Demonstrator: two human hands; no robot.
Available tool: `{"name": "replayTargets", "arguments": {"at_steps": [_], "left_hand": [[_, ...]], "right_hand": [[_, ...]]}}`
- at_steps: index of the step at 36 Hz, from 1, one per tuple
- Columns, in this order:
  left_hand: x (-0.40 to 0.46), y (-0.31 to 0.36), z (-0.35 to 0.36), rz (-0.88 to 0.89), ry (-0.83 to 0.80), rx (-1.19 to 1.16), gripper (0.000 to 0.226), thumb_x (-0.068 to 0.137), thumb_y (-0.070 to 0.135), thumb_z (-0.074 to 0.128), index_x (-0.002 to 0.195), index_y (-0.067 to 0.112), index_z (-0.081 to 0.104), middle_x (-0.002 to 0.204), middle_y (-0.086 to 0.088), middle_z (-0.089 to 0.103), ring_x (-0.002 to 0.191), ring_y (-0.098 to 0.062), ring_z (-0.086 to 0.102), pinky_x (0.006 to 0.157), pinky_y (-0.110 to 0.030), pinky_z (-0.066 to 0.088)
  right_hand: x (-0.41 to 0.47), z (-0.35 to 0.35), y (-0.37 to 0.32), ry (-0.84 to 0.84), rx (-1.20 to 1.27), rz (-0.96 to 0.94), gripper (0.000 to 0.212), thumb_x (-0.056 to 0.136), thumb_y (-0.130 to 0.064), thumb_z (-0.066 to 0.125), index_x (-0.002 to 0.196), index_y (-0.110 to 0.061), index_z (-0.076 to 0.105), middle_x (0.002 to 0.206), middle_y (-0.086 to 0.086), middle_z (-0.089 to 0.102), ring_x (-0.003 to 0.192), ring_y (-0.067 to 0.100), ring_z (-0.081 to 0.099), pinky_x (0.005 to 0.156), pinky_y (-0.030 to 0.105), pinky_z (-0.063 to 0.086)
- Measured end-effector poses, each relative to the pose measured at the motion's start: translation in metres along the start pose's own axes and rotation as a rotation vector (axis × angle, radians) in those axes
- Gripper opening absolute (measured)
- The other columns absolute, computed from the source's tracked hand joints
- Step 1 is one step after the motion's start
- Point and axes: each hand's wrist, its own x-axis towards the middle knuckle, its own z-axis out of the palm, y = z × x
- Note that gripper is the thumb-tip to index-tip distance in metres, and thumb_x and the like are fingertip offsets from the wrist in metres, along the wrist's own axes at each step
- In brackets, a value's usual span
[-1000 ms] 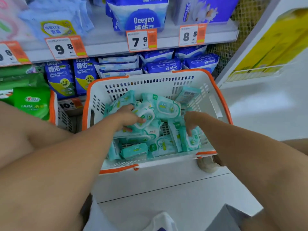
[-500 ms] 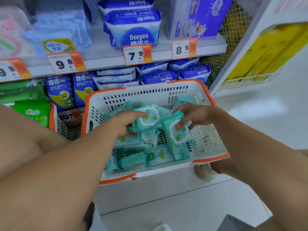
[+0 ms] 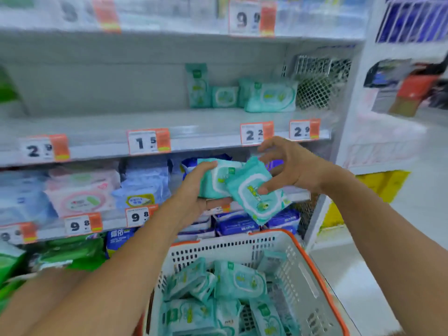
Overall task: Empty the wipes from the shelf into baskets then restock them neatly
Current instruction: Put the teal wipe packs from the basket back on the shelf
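Lifted out of the white plastic basket with orange rim (image 3: pixel 312 270): two teal soft wipe packs, one (image 3: pixel 215 180) in the left hand (image 3: pixel 194 192) grip, the other (image 3: pixel 254 192) pinched by the right hand (image 3: pixel 291 166), now raised before the shelves.

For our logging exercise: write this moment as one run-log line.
phase: restocking | left hand: holds wipes pack | right hand: pinches second pack | basket: packs remain | shelf: few packs

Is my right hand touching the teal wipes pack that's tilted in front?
Touching. The head view shows the right hand's thumb tip pressed on the tilted wipes pack, other fingers spread above it.
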Motion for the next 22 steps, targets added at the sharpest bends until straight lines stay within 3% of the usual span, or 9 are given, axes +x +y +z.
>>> {"name": "replayTargets", "arguments": {"at_steps": [3,6,9,11,12,14,17,20,22], "left_hand": [[-0.017,0.025,0.011,0.091,-0.184,0.154,0.035,0.069,0.026,0.072,0.102,0.016,0.069,0.093,-0.003,0.076,0.079,-0.016,0.073,0.068,-0.036,0.062],[-0.025,0.042,0.027,0.167,-0.231,0.346,0.047,0.064,0.007,0.078,0.108,0.017,0.065,0.094,-0.002,0.076,0.081,-0.018,0.074,0.064,-0.033,0.061],[-0.018,0.057,0.039,0.218,-0.16,0.266,0.05,0.068,0.007,0.078,0.116,0.014,0.062,0.101,-0.007,0.076,0.087,-0.023,0.074,0.067,-0.035,0.061],[-0.007,0.07,0.043,0.273,-0.132,0.172,0.056,0.067,0.012,0.078,0.12,0.013,0.062,0.107,-0.009,0.075,0.092,-0.024,0.074,0.07,-0.035,0.061],[-0.001,0.078,0.046,0.299,-0.13,0.146,0.058,0.066,0.013,0.079,0.121,0.013,0.062,0.109,-0.009,0.074,0.093,-0.024,0.073,0.071,-0.035,0.061],[0.01,0.095,0.052,0.349,-0.15,0.155,0.065,0.062,0.012,0.083,0.123,0.014,0.061,0.11,-0.008,0.074,0.094,-0.023,0.073,0.071,-0.034,0.06],[0.038,0.121,0.056,0.412,-0.172,0.241,0.063,0.064,0.008,0.082,0.123,0.018,0.06,0.11,-0.007,0.074,0.093,-0.02,0.073,0.068,-0.031,0.059],[0.081,0.144,0.049,0.427,-0.2,0.424,0.059,0.071,0.013,0.084,0.124,0.023,0.06,0.113,-0.001,0.073,0.102,-0.018,0.071,0.079,-0.034,0.059],[0.117,0.153,0.038,0.453,-0.169,0.564,0.066,0.064,0.015,0.091,0.122,0.026,0.06,0.114,0.003,0.072,0.104,-0.015,0.07,0.086,-0.034,0.058]], "right_hand": [[0.006,-0.008,-0.037,0.003,-0.005,-0.139,0.074,0.052,0.017,0.088,0.105,-0.018,0.051,0.109,0.011,0.065,0.064,0.007,0.061,0.062,0.023,0.055],[0.019,-0.008,-0.071,0.04,-0.082,-0.248,0.072,0.053,0.008,0.092,0.106,-0.016,0.051,0.115,0.012,0.067,0.055,0.013,0.057,0.06,0.026,0.054],[0.033,-0.012,-0.09,0.219,-0.16,-0.379,0.063,0.059,-0.014,0.095,0.109,-0.018,0.057,0.11,-0.003,0.066,0.079,0.012,0.065,0.082,0.028,0.055],[0.039,-0.021,-0.097,0.319,-0.275,-0.416,0.062,0.062,-0.037,0.09,0.115,-0.026,0.06,0.111,-0.023,0.059,0.099,-0.014,0.057,0.092,0.013,0.046],[0.042,-0.027,-0.098,0.272,-0.272,-0.374,0.064,0.063,-0.041,0.087,0.119,-0.032,0.058,0.113,-0.028,0.056,0.101,-0.021,0.053,0.094,0.011,0.044],[0.053,-0.038,-0.092,0.069,-0.1,-0.231,0.067,0.066,-0.031,0.09,0.123,-0.038,0.055,0.115,-0.016,0.065,0.103,-0.01,0.063,0.093,0.025,0.054],[0.086,-0.052,-0.08,-0.035,0.168,-0.122,0.074,0.063,-0.016,0.092,0.126,-0.032,0.058,0.122,0.011,0.068,0.111,0.033,0.068,0.089,0.057,0.056],[0.124,-0.063,-0.072,0.018,0.239,-0.132,0.076,0.058,-0.003,0.092,0.125,-0.021,0.059,0.12,0.016,0.068,0.109,0.037,0.068,0.087,0.06,0.056],[0.154,-0.071,-0.065,0.079,0.151,-0.125,0.075,0.059,0.002,0.09,0.124,-0.022,0.06,0.112,0.008,0.069,0.099,0.026,0.071,0.076,0.046,0.061]]}}
